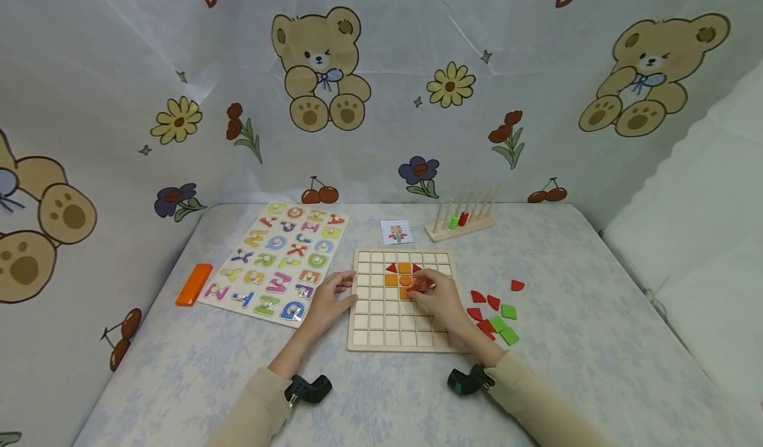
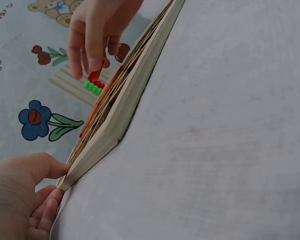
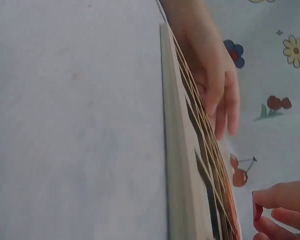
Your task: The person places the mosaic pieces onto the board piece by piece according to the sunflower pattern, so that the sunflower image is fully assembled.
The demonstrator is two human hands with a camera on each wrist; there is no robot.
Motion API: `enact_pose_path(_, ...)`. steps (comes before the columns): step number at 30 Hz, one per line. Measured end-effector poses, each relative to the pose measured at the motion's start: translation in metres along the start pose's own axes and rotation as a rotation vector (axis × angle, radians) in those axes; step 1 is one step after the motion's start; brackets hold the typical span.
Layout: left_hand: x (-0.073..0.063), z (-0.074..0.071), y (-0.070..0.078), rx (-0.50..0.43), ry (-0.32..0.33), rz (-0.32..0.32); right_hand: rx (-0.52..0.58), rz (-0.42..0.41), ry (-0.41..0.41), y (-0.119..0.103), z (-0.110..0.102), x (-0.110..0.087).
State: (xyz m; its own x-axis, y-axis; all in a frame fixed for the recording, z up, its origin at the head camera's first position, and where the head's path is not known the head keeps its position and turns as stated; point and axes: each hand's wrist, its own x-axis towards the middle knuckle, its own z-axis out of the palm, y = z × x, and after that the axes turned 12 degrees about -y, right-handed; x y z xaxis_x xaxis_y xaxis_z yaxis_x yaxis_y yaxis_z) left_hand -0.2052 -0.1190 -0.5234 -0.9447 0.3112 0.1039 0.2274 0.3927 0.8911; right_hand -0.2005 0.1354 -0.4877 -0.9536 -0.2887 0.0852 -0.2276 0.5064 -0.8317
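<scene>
In the head view, a wooden grid board (image 1: pixel 381 331) lies mid-table. Orange squares (image 1: pixel 391 279), an orange round piece (image 1: pixel 405 280) and red pieces (image 1: pixel 391 268) sit in its upper cells. My left hand (image 1: pixel 329 299) touches the board's left edge with thumb and fingertips, loosely bent. Over the orange pieces, my right hand (image 1: pixel 440 301) pinches a small red piece (image 3: pixel 257 206) between thumb and finger; its full outline is partly covered. Loose red quarter-round pieces (image 1: pixel 478 297) and green squares (image 1: pixel 508 311) lie right of the board.
A letter puzzle board (image 1: pixel 241 293) lies at the left, beside an orange block (image 1: pixel 194 285). Behind the grid board are a picture card (image 1: pixel 396 232) and a wooden peg rack (image 1: pixel 461 229) with green and red beads. A bear-print cloth (image 1: pixel 381 149) hangs behind the table.
</scene>
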Motion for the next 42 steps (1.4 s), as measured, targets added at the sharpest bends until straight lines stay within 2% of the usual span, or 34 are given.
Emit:
enact_pose_path(5,0.000,0.000,0.000,-0.001,-0.001,-0.002,-0.019,-0.054,-0.020,-0.009,0.025,0.012)
enact_pose_path(9,0.000,0.000,0.001,-0.011,-0.005,-0.004,-0.020,-0.036,-0.022,-0.010,0.034,0.016)
enact_pose_path(18,0.000,0.000,0.003,-0.010,-0.004,-0.009,-0.062,-0.035,-0.025,-0.006,0.036,0.018)
enact_pose_path(28,0.000,0.000,0.002,-0.016,-0.003,-0.007,-0.029,-0.043,-0.024,-0.006,0.033,0.015)
enact_pose_path(32,0.001,0.000,0.002,-0.018,-0.001,-0.007,-0.005,-0.052,-0.013,-0.006,0.020,0.008)
enact_pose_path(35,0.000,0.000,0.002,-0.020,0.001,-0.002,-0.003,-0.047,0.006,0.001,0.002,-0.002)
enact_pose_path(42,-0.001,0.001,0.000,-0.006,0.004,0.001,-0.068,-0.016,0.075,0.040,-0.056,-0.039)
